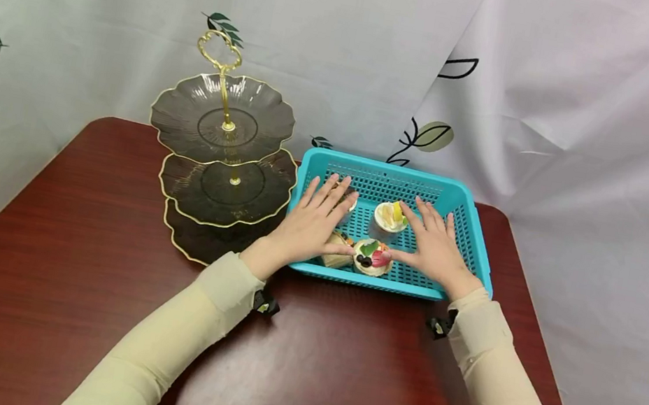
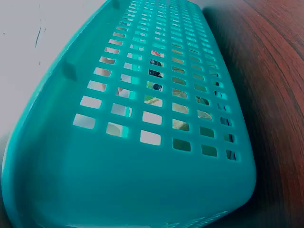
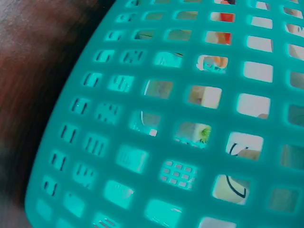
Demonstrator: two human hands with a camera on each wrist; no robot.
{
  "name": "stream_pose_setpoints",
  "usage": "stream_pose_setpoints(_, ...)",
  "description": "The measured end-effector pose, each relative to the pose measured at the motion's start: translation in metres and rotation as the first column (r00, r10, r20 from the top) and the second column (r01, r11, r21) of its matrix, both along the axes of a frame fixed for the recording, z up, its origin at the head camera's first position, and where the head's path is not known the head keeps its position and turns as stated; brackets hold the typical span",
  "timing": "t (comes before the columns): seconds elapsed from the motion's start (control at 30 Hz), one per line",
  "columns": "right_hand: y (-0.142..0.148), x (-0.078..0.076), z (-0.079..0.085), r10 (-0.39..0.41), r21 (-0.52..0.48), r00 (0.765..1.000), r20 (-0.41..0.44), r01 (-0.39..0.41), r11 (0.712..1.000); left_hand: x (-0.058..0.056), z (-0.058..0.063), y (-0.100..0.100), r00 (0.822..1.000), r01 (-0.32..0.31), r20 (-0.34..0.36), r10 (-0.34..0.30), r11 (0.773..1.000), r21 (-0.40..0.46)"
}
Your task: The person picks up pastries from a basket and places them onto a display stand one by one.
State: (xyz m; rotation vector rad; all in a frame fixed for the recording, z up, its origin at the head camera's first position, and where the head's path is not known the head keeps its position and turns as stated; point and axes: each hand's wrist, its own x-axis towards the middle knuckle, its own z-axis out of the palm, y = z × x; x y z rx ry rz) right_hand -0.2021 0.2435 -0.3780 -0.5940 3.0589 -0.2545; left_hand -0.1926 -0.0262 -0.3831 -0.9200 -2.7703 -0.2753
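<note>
Over a turquoise basket (image 1: 388,285), my left hand (image 1: 311,225) is spread with straight fingers above its left part. My right hand (image 1: 435,248) spreads likewise over the right part. Between the thumbs sits a cupcake topped with fruit (image 1: 371,261); whether either thumb touches it, I cannot tell. Behind it stands a cupcake with a lemon wedge (image 1: 388,218), near the right index fingertip. A pale cake piece (image 1: 336,255) and another cake are partly hidden by my left hand. Both wrist views show the slotted basket wall (image 2: 118,175) (image 3: 128,137) from outside, without the hands.
Left of the basket rises a three-tier stand with dark scalloped plates (image 1: 185,117) and a gold handle (image 1: 218,62). Its lower plates lie close to my left forearm. A leaf-print curtain (image 1: 351,37) hangs behind the red-brown table (image 1: 67,261).
</note>
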Motion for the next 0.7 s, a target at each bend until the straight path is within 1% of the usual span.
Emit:
stream_pose_setpoints(0.07,0.000,-0.001,0.004,-0.005,-0.015,1.000,0.020,0.005,1.000,0.000,0.001,0.000,1.000,-0.008,-0.002,0.008,1.000,0.004)
stream_pose_setpoints(0.2,-0.001,-0.003,0.013,-0.006,-0.043,0.999,0.051,0.008,0.999,0.000,0.003,-0.002,0.999,-0.026,0.022,0.025,0.999,0.026)
stream_pose_setpoints(0.33,-0.002,-0.006,0.021,0.003,-0.058,0.998,0.068,0.001,0.998,0.003,0.003,-0.002,0.999,-0.029,0.026,0.027,0.998,0.052)
stream_pose_setpoints(0.5,-0.004,-0.006,0.027,0.012,-0.082,0.996,0.088,-0.004,0.997,0.008,0.002,-0.005,1.000,-0.010,0.008,0.009,0.996,0.088)
stream_pose_setpoints(0.7,-0.005,-0.006,0.031,0.009,-0.109,0.997,0.076,-0.001,0.994,0.018,0.001,-0.010,0.999,0.032,-0.031,-0.028,0.992,0.120)
